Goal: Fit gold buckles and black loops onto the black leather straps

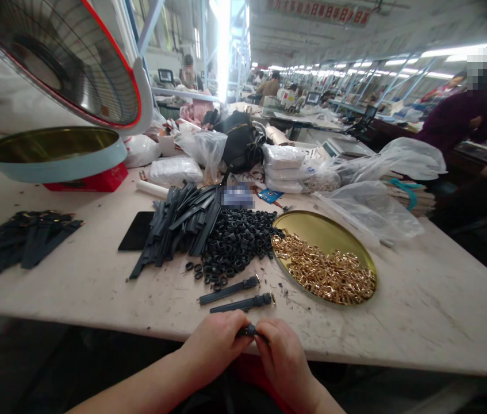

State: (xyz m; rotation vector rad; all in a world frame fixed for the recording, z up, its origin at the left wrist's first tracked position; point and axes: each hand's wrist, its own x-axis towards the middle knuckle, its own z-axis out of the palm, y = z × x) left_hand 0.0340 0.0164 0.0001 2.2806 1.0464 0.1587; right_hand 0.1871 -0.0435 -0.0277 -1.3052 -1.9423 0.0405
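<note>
Close together at the table's front edge, my left hand [215, 340] and my right hand [285, 352] are both closed on a short dark strap [250, 329]. Most of the strap is hidden by my fingers. Just beyond them lie two dark straps with gold buckles, a nearer strap [241, 303] and a farther strap [228, 290]. Behind these is a heap of small black loops [243, 238], with a pile of flat dark strips [183, 221] to its left. Gold buckles [329, 273] cover the near part of a round gold tray [327, 230] on the right.
Buckled straps [31, 233] lie in a bunch at the left. A fan [66, 57] leans over a large round tin lid [57, 164] on a red box [92, 179]. Plastic bags [368, 207] and a black bag [241, 141] line the back. People work beyond.
</note>
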